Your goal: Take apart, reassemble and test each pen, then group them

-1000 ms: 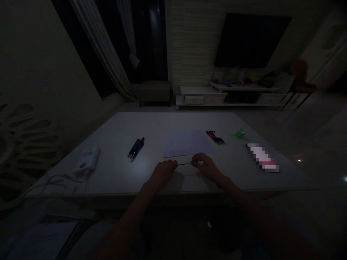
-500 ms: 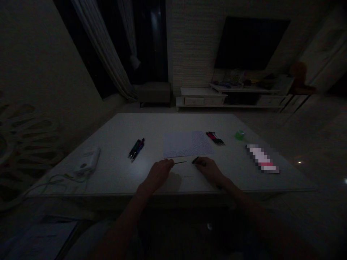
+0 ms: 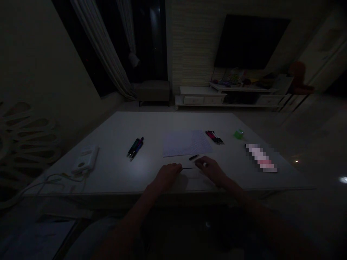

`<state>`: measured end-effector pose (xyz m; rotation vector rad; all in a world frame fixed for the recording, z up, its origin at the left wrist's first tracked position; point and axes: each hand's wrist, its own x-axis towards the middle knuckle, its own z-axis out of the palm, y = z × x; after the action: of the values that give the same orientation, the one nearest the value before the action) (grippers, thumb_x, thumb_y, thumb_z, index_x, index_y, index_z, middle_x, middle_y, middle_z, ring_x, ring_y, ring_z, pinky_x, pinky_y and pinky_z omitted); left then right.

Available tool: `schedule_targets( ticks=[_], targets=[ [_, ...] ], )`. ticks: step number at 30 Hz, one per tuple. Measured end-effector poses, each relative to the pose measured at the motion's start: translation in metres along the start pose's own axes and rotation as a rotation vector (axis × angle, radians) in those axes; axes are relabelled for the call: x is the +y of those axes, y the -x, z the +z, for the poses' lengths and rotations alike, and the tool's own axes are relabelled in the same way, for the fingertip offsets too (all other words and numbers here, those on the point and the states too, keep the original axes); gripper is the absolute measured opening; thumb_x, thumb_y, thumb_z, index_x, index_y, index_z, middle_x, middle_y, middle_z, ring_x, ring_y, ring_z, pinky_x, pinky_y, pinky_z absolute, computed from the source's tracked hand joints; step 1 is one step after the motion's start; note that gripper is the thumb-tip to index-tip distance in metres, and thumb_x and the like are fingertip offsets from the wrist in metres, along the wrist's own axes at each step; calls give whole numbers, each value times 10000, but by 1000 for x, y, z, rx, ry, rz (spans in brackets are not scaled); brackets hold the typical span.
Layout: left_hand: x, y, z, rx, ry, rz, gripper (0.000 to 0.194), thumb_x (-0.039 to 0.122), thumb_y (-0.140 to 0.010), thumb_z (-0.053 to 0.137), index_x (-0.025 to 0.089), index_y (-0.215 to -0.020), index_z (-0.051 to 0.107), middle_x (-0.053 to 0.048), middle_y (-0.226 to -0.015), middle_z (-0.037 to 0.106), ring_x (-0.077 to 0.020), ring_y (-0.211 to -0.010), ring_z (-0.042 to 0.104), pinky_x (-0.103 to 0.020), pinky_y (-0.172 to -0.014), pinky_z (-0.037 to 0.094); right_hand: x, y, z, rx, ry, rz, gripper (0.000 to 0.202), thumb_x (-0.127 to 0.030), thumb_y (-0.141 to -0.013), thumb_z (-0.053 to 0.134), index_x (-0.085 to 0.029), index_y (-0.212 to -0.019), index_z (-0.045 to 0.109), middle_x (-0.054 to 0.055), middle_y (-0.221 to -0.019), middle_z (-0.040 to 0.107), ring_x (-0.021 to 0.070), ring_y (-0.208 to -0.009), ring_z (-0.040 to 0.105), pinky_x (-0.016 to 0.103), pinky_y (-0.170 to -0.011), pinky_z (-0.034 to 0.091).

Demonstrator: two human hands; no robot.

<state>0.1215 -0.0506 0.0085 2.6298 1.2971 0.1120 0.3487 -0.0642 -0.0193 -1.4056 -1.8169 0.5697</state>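
My left hand (image 3: 168, 174) is closed on a thin dark refill-like stick (image 3: 188, 168), which points right toward my right hand. The fingers of my right hand (image 3: 210, 167) are pinched together near the stick's tip, on something small that I cannot make out. A short dark pen part (image 3: 193, 157) lies on the white table (image 3: 114, 180) just beyond the right fingertips. Behind the hands lies a sheet of paper (image 3: 184, 142) covered with small marks. Several pens (image 3: 135, 148) are grouped to the left, and several red and black pens (image 3: 214, 137) lie right of the paper.
A green container (image 3: 239, 134) and a blurred-out phone-like object (image 3: 260, 157) are at the right. A white power strip (image 3: 86, 159) with cables sits at the left edge. A low cabinet (image 3: 196, 100) stands beyond the table.
My left hand has moved right and slightly nearer with the stick. The dark pen part, earlier at my right fingertips, now lies apart from them on the table.
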Motion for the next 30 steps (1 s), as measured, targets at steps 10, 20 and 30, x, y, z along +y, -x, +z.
schedule_targets(
  ticks=[10,20,30],
  targets=[
    [2,-11,9,25,32,-35,286,307,-929,292,206,-930,560,-45,-860,614,-164,-767,581,-255,-657,378,16,8,-3,-18,118,-15,106,-238,-779,569,-192,-771,663,39,-783,640,159,-756,562,286,-723,427],
    [-2,-10,29,162,105,48,369,92,-860,372,241,-1159,530,-55,-1024,557,-155,-904,529,-280,-791,395,39,0,-1,70,186,9,144,-274,-769,578,-194,-829,682,54,-851,638,183,-868,549,317,-807,419],
    [36,-33,50,247,123,171,429,111,-828,496,225,-1240,471,-54,-1070,577,-183,-978,490,-324,-856,396,43,8,-10,147,248,27,174,-272,-806,540,-170,-896,649,70,-913,632,189,-905,541,314,-845,405]
  ],
)
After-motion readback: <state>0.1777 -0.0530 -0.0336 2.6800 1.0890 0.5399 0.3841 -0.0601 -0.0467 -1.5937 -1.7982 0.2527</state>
